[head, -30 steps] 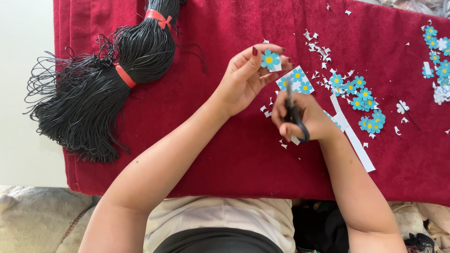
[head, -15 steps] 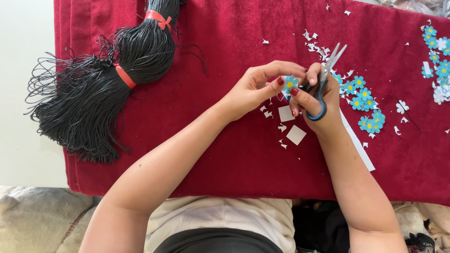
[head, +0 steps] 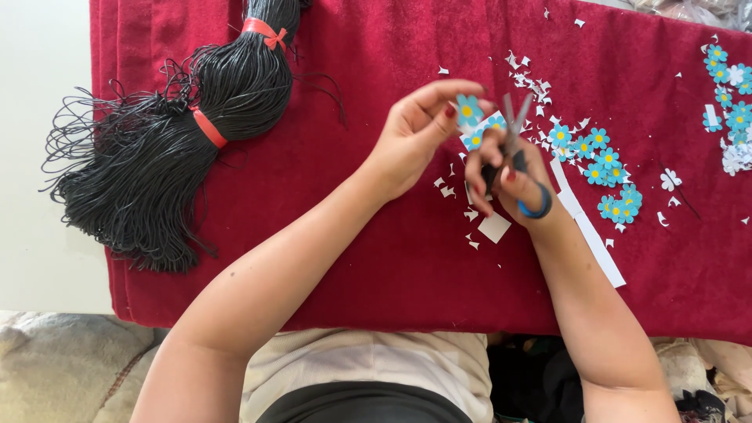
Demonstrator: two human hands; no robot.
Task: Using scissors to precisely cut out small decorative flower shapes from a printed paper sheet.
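Scissors (head: 517, 149) now upright in the right hand (head: 509, 176), blades parted in a narrow V and pointing away from the body; half a second ago they sat lower and more tilted, a second ago they pointed down at the cloth; so the tool has come up to the paper for a cut. Right fingers closed through the dark and blue handle loops. Left hand (head: 415, 137) pinches a small strip of blue paper flowers (head: 474, 117) between thumb and fingertips, held above the red cloth (head: 352, 235) just left of the blades; whether blade meets paper I cannot tell; the strip has risen slightly with the hand. White scraps (head: 493, 227) lie under the hands, more than earlier near the square offcut. Cut flowers (head: 599, 164) cluster to the right; a long white paper strip (head: 595, 243) beside the right wrist; black cord bundle (head: 180, 133) with red ties well apart at left, unmoved.
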